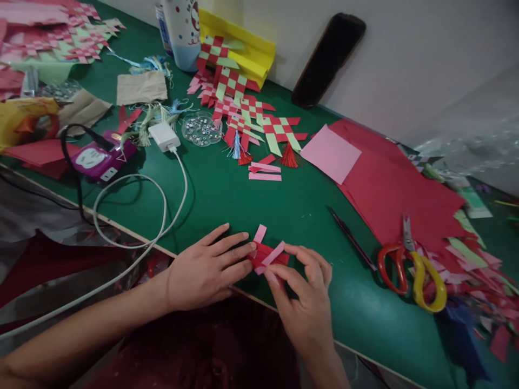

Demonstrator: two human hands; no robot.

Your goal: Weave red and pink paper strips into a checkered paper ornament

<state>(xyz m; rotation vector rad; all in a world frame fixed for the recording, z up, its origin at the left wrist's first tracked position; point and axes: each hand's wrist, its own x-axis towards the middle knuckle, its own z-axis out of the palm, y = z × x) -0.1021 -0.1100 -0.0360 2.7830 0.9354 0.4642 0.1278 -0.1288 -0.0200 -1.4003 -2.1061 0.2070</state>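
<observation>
Red paper in a small folded piece (260, 255) lay near the front edge of the green tabletop (227, 200), between the two hands, as the head view showed. The left hand (208, 265) reached in flat, its fingers extended and slightly apart, the tips resting on the piece's left end. In the right hand (304, 286), the thumb and one finger came together at the lower end of a pink strip (274, 252), while another finger touched its upper end; the strip slanted across the red. A second pink strip (260, 233) stuck out past the piece's upper edge. The step in hand looked like working the pink strip in among the red ones. The next move seemed to call for light pressure from the left and a careful pull or tuck from the right, since thin paper could crease.

Among the containers, a round clear dish (201, 128) held many small black-and-white discs, perhaps stick-on eyes. A white and pale-blue cup (185, 40) stood upright at the back; its inside was hidden. Farther left, a clear packet (60, 89) seemed to contain similar small pieces, too blurred to identify.
</observation>
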